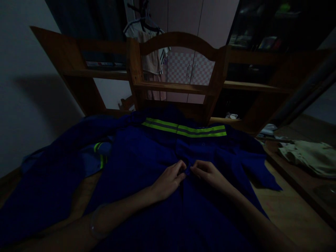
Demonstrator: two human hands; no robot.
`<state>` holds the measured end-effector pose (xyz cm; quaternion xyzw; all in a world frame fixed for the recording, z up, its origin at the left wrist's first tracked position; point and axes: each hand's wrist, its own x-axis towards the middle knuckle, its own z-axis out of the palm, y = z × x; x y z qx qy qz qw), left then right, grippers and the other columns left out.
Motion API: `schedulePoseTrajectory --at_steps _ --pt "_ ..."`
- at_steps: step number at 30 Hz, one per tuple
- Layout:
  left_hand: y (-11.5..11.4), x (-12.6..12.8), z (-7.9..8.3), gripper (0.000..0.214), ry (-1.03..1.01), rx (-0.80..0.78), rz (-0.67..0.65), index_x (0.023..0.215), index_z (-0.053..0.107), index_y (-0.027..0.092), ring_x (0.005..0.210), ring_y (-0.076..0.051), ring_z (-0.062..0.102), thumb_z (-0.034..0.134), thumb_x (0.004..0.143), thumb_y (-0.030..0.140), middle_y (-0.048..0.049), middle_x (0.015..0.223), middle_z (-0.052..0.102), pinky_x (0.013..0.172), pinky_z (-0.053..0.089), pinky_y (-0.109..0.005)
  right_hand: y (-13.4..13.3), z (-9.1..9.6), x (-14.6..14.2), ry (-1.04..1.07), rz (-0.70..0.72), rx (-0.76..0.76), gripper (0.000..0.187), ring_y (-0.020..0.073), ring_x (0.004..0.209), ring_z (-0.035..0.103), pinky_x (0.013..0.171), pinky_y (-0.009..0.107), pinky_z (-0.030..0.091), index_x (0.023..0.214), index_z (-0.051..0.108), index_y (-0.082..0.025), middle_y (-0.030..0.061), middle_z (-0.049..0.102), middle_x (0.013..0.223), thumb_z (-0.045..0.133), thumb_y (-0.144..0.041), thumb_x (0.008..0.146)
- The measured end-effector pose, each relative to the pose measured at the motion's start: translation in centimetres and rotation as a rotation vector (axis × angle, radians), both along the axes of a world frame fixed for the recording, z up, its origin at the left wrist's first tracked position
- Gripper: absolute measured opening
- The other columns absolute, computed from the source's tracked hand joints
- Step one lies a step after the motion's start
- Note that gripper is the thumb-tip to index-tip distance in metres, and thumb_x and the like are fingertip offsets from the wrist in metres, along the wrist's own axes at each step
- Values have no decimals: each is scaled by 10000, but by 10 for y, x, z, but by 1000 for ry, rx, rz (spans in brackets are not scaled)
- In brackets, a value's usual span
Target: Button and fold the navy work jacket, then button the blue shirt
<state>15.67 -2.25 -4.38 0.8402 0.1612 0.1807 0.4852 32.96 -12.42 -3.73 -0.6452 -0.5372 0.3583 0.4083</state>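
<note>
A dark blue work jacket (136, 157) lies spread on a wooden table, its sleeves out to both sides. Across its chest runs a yellow-green and grey reflective strip (162, 126). My left hand (172, 177) pinches the front edge of the jacket near its middle. Close beside it, on the right, my right hand (207, 171) has its fingers pressed together on the same front opening. The small bit of cloth between the fingertips is dim; I cannot tell if a button is there.
Behind the jacket stands a wooden shelf frame (178, 89). Lighter blue cloth with reflective bands (90, 157) lies under the left sleeve. Folded pale cloth (309, 155) rests at the right. Clothes on hangers (152, 52) hang beyond the frame, before a cupboard (199, 66).
</note>
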Motion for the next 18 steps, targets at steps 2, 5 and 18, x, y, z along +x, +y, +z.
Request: schedulePoseTrajectory --at_steps 2,5,18 --pt "2 1 4 108 -6 63 -6 929 535 206 788 -152 547 467 897 283 -12 881 580 680 430 -244 -2 1 9 -189 -74 55 370 106 570 439 511 221 291 761 540 -166 -18 507 650 458 -492 913" --pt "23 -4 20 191 -25 284 69 997 550 211 862 -172 566 428 923 337 -37 978 574 776 447 -275 -15 10 34 -597 -266 121 344 137 575 485 535 249 291 727 499 -185 -1 524 629 419 -445 936" --pt "148 -134 48 716 711 777 763 1120 544 91 986 -370 568 427 777 708 -220 1059 590 789 462 -425 -89 1 129 -774 -469 -317 391 225 630 587 559 293 353 667 546 -170 88 616 671 497 -511 853"
